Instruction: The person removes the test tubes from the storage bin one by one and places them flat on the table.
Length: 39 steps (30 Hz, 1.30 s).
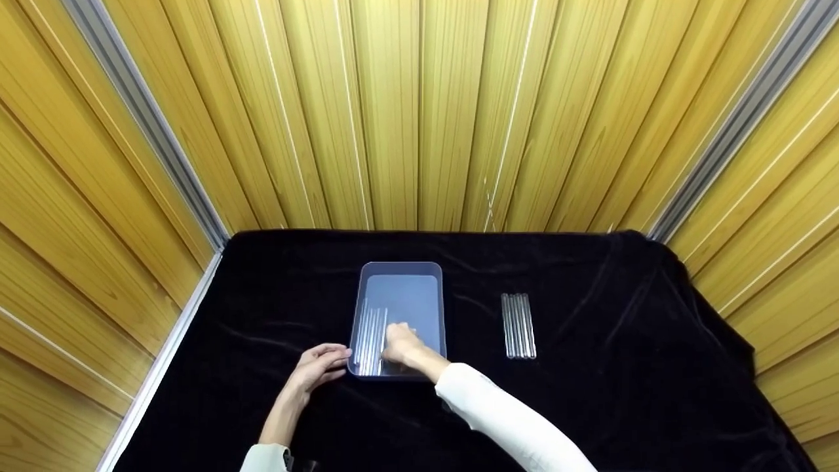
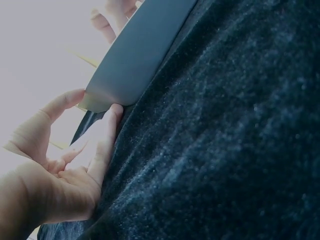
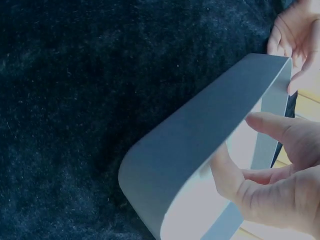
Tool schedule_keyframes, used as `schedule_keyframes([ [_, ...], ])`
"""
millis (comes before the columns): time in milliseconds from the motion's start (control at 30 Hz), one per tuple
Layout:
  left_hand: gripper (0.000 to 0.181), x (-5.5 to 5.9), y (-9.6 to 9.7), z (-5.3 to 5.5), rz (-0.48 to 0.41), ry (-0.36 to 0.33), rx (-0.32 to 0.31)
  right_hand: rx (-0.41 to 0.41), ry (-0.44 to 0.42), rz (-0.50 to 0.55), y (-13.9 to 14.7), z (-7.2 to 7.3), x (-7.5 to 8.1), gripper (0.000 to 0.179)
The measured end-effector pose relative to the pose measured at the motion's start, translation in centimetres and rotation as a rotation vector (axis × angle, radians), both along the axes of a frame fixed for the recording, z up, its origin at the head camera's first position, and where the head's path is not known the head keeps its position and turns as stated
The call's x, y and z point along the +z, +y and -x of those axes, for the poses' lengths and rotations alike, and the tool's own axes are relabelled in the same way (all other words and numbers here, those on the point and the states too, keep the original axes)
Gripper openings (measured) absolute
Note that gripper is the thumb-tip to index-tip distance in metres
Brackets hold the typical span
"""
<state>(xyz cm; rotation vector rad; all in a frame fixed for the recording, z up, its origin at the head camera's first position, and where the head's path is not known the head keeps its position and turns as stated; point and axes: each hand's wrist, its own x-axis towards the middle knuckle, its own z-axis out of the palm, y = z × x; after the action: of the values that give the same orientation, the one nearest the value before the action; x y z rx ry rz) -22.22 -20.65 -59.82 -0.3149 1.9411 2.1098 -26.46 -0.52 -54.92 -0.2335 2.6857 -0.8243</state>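
A translucent bluish-grey rectangular tray [image 1: 406, 288] stands on black cloth. Inside it, at the left, several clear glass-like rods [image 1: 370, 334] lie side by side along its length. My left hand [image 1: 322, 365] touches the tray's near left corner; in the left wrist view its thumb is at the rim and a finger lies low against the wall. My right hand [image 1: 401, 344] reaches into the tray, fingers bent, just right of the rods. In the right wrist view the tray wall partly hides its fingers [image 3: 227, 172], so whether they pinch a rod does not show.
Several more clear rods [image 1: 518, 326] lie in a row on the black cloth [image 1: 609, 393], to the right of the tray. Yellow wood-grain panels [image 1: 419, 118] enclose the table at the back and sides, with grey metal strips [image 1: 157, 124] at the corners.
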Motion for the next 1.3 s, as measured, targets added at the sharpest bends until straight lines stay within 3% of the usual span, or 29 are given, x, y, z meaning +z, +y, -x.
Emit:
schedule_keyframes([
  [300,0.039,0.1,0.3,0.3,0.012,-0.015,0.013,-0.005,0.019,-0.057,0.1,0.2,0.6,0.021],
  [533,0.041,0.0,0.8,0.4,0.026,-0.031,0.015,-0.005,0.083,-0.123,0.7,0.5,-0.2,0.02],
  [700,0.039,-0.1,0.6,0.3,0.028,-0.03,0.017,0.026,0.114,-0.076,1.6,0.6,-0.3,0.018],
  [867,0.038,-0.1,0.3,0.3,0.026,-0.025,0.016,0.031,0.065,0.001,2.3,0.7,0.0,0.019],
  [1033,0.035,-0.2,0.1,0.2,0.026,-0.024,0.022,0.048,0.02,0.039,3.0,1.2,0.5,0.027],
  [1067,0.035,-0.2,0.1,0.2,0.026,-0.024,0.023,0.071,0.05,0.036,3.4,1.9,-0.8,0.03],
  [1267,0.036,-0.2,0.1,0.2,0.022,-0.021,0.028,0.096,0.06,0.082,4.5,2.2,0.4,0.062],
  [1300,0.037,-0.2,0.1,0.2,0.017,-0.016,0.032,0.079,0.024,0.101,4.4,1.5,2.1,0.065],
])
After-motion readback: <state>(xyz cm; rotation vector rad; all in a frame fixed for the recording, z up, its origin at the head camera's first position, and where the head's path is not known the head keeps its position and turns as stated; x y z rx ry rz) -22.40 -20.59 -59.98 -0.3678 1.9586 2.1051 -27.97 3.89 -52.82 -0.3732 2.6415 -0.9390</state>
